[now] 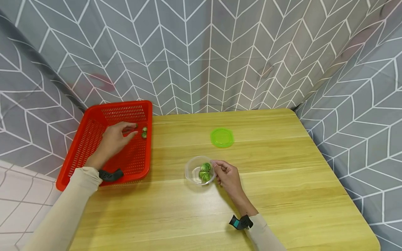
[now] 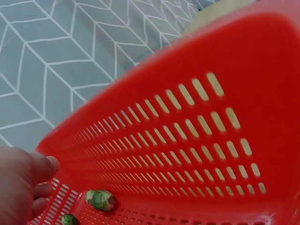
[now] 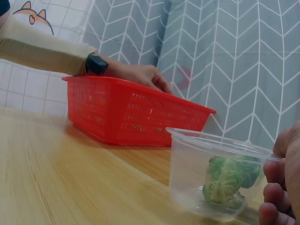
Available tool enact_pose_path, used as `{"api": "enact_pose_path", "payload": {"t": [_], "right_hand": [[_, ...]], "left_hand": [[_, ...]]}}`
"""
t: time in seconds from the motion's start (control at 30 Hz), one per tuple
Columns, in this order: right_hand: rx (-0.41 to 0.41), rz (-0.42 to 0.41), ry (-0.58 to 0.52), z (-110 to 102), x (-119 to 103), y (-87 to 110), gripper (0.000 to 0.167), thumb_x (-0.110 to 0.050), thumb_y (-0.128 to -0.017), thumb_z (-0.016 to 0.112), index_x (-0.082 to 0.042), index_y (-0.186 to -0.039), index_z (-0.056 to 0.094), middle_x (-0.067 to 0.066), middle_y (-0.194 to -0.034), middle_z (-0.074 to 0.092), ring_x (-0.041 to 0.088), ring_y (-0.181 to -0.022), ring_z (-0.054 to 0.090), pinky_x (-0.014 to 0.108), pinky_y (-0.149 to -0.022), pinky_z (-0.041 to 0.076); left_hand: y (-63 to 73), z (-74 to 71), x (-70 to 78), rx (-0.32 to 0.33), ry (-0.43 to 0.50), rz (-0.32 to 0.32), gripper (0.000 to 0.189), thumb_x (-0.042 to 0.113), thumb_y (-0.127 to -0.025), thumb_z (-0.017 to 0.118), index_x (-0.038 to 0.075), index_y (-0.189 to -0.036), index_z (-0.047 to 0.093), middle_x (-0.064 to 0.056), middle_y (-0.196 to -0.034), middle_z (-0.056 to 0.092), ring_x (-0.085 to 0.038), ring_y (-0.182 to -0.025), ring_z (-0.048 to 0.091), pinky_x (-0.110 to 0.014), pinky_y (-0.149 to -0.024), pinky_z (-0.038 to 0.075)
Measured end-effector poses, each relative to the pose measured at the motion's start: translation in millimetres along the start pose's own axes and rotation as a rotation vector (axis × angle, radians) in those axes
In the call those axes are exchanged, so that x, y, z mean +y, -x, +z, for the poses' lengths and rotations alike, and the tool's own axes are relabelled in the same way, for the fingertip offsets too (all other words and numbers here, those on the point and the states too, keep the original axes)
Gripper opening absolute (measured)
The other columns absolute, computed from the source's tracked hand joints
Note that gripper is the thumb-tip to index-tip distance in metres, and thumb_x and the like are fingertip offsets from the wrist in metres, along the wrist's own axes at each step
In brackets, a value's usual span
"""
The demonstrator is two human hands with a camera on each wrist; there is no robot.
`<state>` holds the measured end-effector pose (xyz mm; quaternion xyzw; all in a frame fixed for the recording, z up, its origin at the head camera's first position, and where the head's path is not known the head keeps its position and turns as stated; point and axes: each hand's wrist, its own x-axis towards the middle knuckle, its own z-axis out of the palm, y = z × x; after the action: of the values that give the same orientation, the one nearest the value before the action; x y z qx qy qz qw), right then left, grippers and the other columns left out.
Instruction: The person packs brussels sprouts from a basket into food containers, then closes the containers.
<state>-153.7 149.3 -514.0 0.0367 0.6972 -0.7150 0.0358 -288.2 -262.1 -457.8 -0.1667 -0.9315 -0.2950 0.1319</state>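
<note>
The left hand (image 2: 21,185) is cropped at its wrist view's left edge; a Brussels sprout (image 2: 70,220) there is cut by the bottom; the right wrist view crops the right hand (image 3: 287,176); there the red plastic basket (image 3: 101,110) hides the left fingers' (image 3: 162,84) tips.

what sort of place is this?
Likely a makeshift, curtained-off tabletop workspace: patterned curtains hang behind and beside the wooden table, where a red basket and a clear tub sit. Exact setting unclear.
</note>
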Motion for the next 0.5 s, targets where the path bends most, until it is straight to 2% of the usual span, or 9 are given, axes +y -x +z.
{"api": "enact_pose_path", "payload": {"t": [0.1, 0.27, 0.37, 0.5], "right_hand": [[-0.007, 0.001, 0.009, 1.4, -12.3, 5.0, 0.025, -0.014, -0.101, 0.062, 0.005, -0.116, 0.07, 0.015, -0.072, 0.059, 0.015, -0.052, 0.05, 0.02, -0.044, 0.041], [-0.011, 0.001, 0.007, 1.1, -11.9, 4.8, 0.026, -0.014, -0.101, 0.062, 0.005, -0.117, 0.069, 0.015, -0.071, 0.059, 0.015, -0.052, 0.05, 0.022, -0.044, 0.042], [-0.011, 0.007, 0.012, 0.2, -8.4, 2.8, 0.024, -0.014, -0.101, 0.062, 0.004, -0.116, 0.07, 0.019, -0.072, 0.058, 0.016, -0.053, 0.05, 0.022, -0.044, 0.042], [-0.005, 0.016, 0.015, -2.5, 4.5, -3.2, 0.023, -0.015, -0.102, 0.061, 0.001, -0.116, 0.072, 0.024, -0.074, 0.058, 0.016, -0.052, 0.049, 0.022, -0.044, 0.041]], "left_hand": [[-3.5, 3.6, -1.3, -0.036, -0.02, -0.013, 0.035, 0.01, -0.091, 0.076, -0.003, -0.122, 0.068, -0.021, -0.117, 0.07, -0.039, -0.105, 0.067, -0.055, -0.087, 0.054], [-10.0, 8.5, -2.0, -0.085, -0.047, -0.024, 0.036, 0.008, -0.089, 0.076, -0.004, -0.122, 0.068, -0.023, -0.119, 0.069, -0.04, -0.106, 0.065, -0.056, -0.09, 0.053], [-13.0, 11.5, -3.5, -0.122, -0.07, -0.02, 0.036, 0.008, -0.09, 0.075, -0.004, -0.123, 0.067, -0.025, -0.12, 0.068, -0.042, -0.106, 0.064, -0.057, -0.09, 0.052], [-16.4, 15.8, -8.0, -0.174, -0.107, -0.02, 0.037, 0.009, -0.091, 0.074, -0.005, -0.124, 0.065, -0.026, -0.122, 0.066, -0.043, -0.107, 0.063, -0.058, -0.096, 0.044]]}}
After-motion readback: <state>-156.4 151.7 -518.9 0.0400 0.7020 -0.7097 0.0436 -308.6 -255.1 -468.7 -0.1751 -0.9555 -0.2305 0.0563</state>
